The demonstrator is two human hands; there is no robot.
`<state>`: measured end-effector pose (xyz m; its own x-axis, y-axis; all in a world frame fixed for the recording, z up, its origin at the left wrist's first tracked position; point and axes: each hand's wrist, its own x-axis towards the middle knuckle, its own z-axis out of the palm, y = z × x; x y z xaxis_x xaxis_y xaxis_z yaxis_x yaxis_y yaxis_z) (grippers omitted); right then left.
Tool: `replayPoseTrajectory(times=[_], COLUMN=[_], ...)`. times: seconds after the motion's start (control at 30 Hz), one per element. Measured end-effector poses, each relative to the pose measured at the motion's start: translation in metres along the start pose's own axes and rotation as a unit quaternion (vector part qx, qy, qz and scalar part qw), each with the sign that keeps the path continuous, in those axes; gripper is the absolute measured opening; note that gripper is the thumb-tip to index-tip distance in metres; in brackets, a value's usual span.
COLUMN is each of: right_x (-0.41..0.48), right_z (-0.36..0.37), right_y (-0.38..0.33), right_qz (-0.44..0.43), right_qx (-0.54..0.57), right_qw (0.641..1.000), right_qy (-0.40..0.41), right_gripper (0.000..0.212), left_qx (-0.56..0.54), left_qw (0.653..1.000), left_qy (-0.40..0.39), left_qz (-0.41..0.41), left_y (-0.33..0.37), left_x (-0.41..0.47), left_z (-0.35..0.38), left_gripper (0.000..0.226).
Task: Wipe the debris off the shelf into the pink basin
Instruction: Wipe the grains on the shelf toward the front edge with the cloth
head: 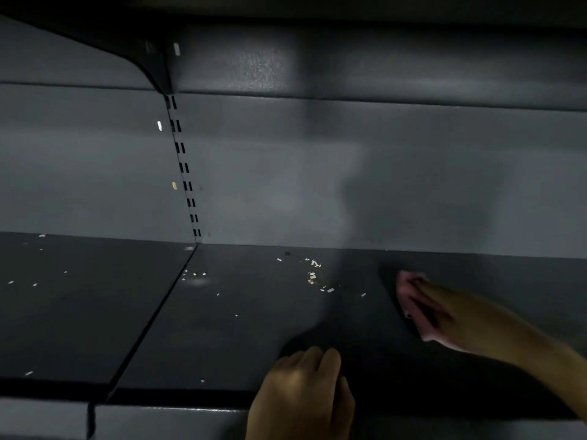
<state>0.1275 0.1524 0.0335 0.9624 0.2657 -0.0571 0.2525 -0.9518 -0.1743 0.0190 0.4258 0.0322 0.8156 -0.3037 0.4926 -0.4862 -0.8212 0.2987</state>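
Observation:
The dark grey shelf carries small white and tan scraps of debris, thickest near the back wall at the middle. My right hand lies flat on a pink cloth pressed to the shelf, just right of that debris. My left hand rests with curled fingers on the shelf's front edge and holds nothing that I can see. The pink basin is not in view.
A second shelf panel to the left, past a seam, also bears scattered scraps. A slotted upright runs up the grey back wall. An upper shelf and its bracket hang overhead. The light is dim.

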Motion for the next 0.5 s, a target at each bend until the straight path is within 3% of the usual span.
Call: replayPoseTrajectory(times=[0.13, 0.4, 0.5], right_x=[0.028, 0.092, 0.080], right_z=[0.005, 0.001, -0.015], right_y=[-0.071, -0.149, -0.144], right_qz=[-0.086, -0.113, -0.155], right_qx=[0.025, 0.111, 0.145], right_qw=[0.994, 0.987, 0.972], right_qy=[0.061, 0.015, 0.098], right_gripper=[0.064, 0.052, 0.050], left_qx=[0.021, 0.038, 0.019], left_qw=[1.000, 0.999, 0.999], left_qy=[0.010, 0.004, 0.045], left_qz=[-0.003, -0.003, 0.003], left_y=[0.000, 0.001, -0.002], left_x=[0.000, -0.010, -0.018], left_z=[0.000, -0.009, -0.016], left_gripper=[0.019, 0.015, 0.015])
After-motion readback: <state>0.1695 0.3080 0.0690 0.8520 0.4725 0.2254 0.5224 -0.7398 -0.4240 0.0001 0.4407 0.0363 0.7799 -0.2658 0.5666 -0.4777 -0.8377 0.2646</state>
